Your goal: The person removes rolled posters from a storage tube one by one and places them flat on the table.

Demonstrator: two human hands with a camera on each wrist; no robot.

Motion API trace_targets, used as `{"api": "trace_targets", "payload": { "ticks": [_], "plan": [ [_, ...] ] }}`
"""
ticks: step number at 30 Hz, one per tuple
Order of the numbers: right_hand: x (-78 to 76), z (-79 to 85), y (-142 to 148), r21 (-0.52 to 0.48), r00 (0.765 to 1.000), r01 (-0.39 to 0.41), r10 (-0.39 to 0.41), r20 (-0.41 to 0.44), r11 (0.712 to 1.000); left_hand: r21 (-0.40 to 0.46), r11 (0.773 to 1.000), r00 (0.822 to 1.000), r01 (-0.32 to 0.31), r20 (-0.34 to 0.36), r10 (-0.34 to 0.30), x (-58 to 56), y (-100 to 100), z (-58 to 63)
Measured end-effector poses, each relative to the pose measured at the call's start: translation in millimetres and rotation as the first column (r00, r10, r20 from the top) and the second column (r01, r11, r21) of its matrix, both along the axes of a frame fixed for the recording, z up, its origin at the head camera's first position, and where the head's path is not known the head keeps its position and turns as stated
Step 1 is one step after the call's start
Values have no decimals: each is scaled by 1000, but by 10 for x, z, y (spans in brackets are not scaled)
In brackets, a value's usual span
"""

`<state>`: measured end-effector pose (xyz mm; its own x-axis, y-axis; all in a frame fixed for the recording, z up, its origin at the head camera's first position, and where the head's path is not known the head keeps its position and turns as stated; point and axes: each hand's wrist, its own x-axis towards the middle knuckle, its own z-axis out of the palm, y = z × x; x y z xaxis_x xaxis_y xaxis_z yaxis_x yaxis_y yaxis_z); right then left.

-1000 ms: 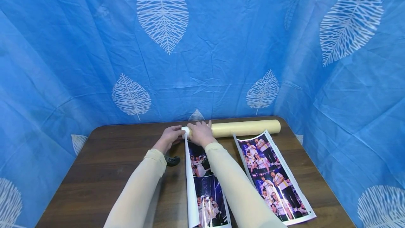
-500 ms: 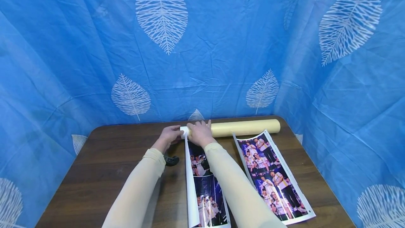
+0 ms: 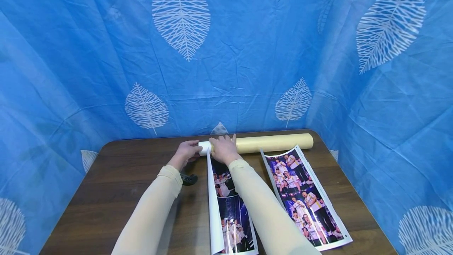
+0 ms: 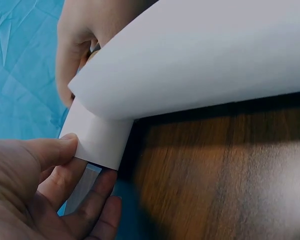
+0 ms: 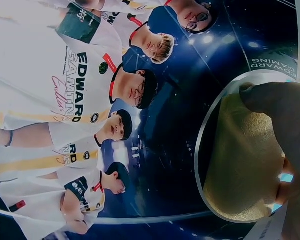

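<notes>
A long cream tube lies along the table's back edge. The upper end of a glossy photo poster curls around it; in the right wrist view the poster's edge loops about the cream surface. A white paper roll end sticks out at the left. My left hand pinches its rim, thumb outside and fingers at the opening, as the left wrist view shows. My right hand grips the tube beside it, thumb on the cream surface. How the layers sit inside is hidden.
A second photo poster lies at the right, its left edge curling up. A black wrist-worn device shows under my left wrist. Blue leaf-patterned cloth hangs behind the brown wooden table.
My left hand has moved slightly left with the white roll end, so more white paper shows past the poster's left edge. My right hand and both posters stay in place.
</notes>
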<state>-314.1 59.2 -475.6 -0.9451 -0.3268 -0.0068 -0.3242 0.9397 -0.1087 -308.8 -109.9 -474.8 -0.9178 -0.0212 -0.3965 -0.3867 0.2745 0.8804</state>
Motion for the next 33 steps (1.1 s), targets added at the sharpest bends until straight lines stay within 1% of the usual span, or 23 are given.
{"api": "trace_targets", "payload": {
  "ticks": [3, 10, 15, 23, 29, 33],
  "plan": [
    [13, 14, 8, -3, 1000, -3, 3, -4, 1000, -5, 1000, 1000, 8, -18, -8, 8, -18, 4],
    [28, 17, 15, 5, 1000, -1, 1, -12, 1000, -30, 999, 1000, 16, -5, -16, -16, -82, -37],
    [21, 18, 13, 6, 1000, 2, -2, -4, 1000, -18, 1000, 1000, 7, -19, -7, -15, -105, -62],
    [-8, -12, 12, 14, 1000, 5, -5, 3, 1000, 19, 1000, 998, -16, -55, 17, -1, -80, -110],
    [-12, -26, 8, 16, 1000, 1, -1, -1, 1000, -5, 1000, 998, -17, -68, 17, 20, -81, -113],
    [-8, -28, -2, 18, 1000, 2, -2, 1, 1000, -20, 1000, 998, -17, -67, 15, 11, -93, -125]
  ]
}}
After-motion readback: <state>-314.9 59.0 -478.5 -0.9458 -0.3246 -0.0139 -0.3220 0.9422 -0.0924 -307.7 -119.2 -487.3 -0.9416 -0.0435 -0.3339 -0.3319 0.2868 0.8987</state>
